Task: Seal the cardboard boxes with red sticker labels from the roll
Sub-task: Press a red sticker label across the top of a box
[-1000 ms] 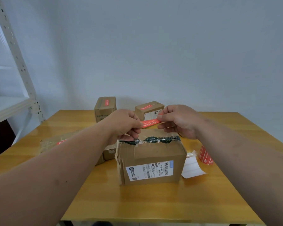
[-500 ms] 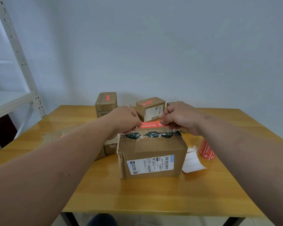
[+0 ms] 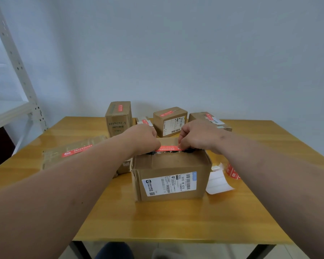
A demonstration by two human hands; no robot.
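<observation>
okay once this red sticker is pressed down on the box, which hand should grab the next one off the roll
Probably the right. The roll of red sticker labels lies on the wooden table just right of the brown cardboard box, below the right hand. The left hand, pinching the red sticker, would have to cross over the box.

Single head cam, wide-angle
We look forward and down across the table (image 3: 157, 221) toward the wall (image 3: 176, 53), arms close in frame
</observation>
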